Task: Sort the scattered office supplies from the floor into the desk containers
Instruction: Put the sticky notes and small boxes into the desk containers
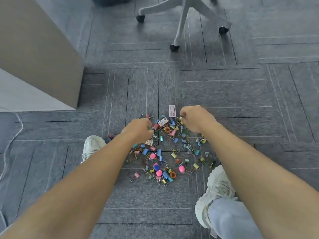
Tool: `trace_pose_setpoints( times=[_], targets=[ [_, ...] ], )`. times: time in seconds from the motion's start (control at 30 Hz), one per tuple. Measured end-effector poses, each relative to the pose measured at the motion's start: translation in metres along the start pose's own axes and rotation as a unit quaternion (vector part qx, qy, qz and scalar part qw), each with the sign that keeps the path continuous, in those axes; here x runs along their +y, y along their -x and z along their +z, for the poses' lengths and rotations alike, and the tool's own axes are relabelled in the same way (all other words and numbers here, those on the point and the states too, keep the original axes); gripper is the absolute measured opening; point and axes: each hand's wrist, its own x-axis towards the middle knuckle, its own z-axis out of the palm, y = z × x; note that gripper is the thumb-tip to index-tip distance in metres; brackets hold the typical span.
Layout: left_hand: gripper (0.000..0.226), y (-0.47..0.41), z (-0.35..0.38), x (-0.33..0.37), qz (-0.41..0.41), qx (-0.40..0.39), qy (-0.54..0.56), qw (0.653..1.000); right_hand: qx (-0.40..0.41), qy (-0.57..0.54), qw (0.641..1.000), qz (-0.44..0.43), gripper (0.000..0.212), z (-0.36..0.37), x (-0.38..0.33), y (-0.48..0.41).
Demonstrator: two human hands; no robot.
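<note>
Office supplies [160, 152] lie in one loose heap on the grey carpet [224, 94], straight below my camera and between the two pale shoes [217, 187]. I have both arms reaching to the far side of the heap, which I judge sensible: working from the outer edge inward keeps the pieces from being pushed further apart.

My right hand [195, 118] is curled, its fingertips pinching what looks like a yellow binder clip [181, 117] just beside the upright white box [172, 110]. My left hand [138, 130] is curled too, fingers down among the clips. I cannot tell whether it holds anything.

The heap is mostly small binder clips in blue, pink, yellow and teal, their wire handles tangled with loose paper clips. Scattered through them are round pink pieces [152, 156], an orange ring [167, 129] and a second small box [163, 121] lying flat. Tangled like this, one clip may drag others up with it.

No desk containers show from here, only a desk panel [34, 49] at the left and a chair base [184, 19] beyond. By my reckoning the sorting has barely begun.
</note>
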Motion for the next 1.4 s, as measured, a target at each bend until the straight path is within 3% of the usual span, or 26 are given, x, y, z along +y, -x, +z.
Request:
trace_pose_setpoints(
  times=[0.2,0.33,0.47,0.63,0.8,0.87,0.93,1.0,1.07,1.17,1.27,1.4],
  targets=[
    [0.034,-0.116,0.059,-0.004,0.011,-0.021,0.023,0.999,-0.105,0.065,0.992,-0.018,0.046,0.064,0.036,-0.115],
    [0.034,-0.174,0.090,-0.022,0.021,0.010,0.020,1.000,-0.120,0.120,0.985,-0.005,0.057,0.105,0.054,-0.175],
    [0.048,-0.215,0.115,-0.024,0.038,0.024,-0.041,0.998,-0.085,0.049,0.995,0.011,0.048,0.140,0.049,-0.213],
    [0.028,-0.228,0.141,-0.009,0.032,0.085,-0.085,0.992,0.047,-0.064,0.996,0.031,0.032,0.168,0.053,-0.228],
    [0.042,-0.207,0.128,-0.013,0.002,0.098,0.050,0.994,0.085,-0.206,0.975,0.025,0.022,0.157,0.057,-0.218],
    [0.043,-0.197,0.117,-0.026,-0.023,0.103,0.120,0.987,0.133,-0.285,0.949,0.013,0.017,0.154,0.056,-0.211],
    [0.035,-0.185,0.109,-0.039,-0.043,0.122,0.164,0.978,0.159,-0.417,0.895,0.026,0.004,0.154,0.054,-0.201],
    [0.023,-0.171,0.106,-0.048,-0.079,0.127,0.221,0.964,0.117,-0.610,0.781,0.063,0.017,0.155,0.050,-0.188],
    [0.016,-0.161,0.108,-0.057,-0.117,0.116,0.257,0.952,0.038,-0.736,0.671,0.083,0.026,0.154,0.046,-0.176],
    [0.021,-0.148,0.121,-0.073,-0.113,0.050,0.226,0.966,-0.076,-0.804,0.581,0.102,0.037,0.155,0.039,-0.167],
    [0.022,-0.135,0.139,-0.086,-0.069,-0.028,0.129,0.989,-0.159,-0.792,0.582,0.098,0.039,0.157,0.031,-0.163],
    [0.039,-0.129,0.159,-0.096,-0.058,-0.063,0.001,0.996,-0.192,-0.735,0.643,0.102,0.029,0.167,0.022,-0.160]
  ],
)
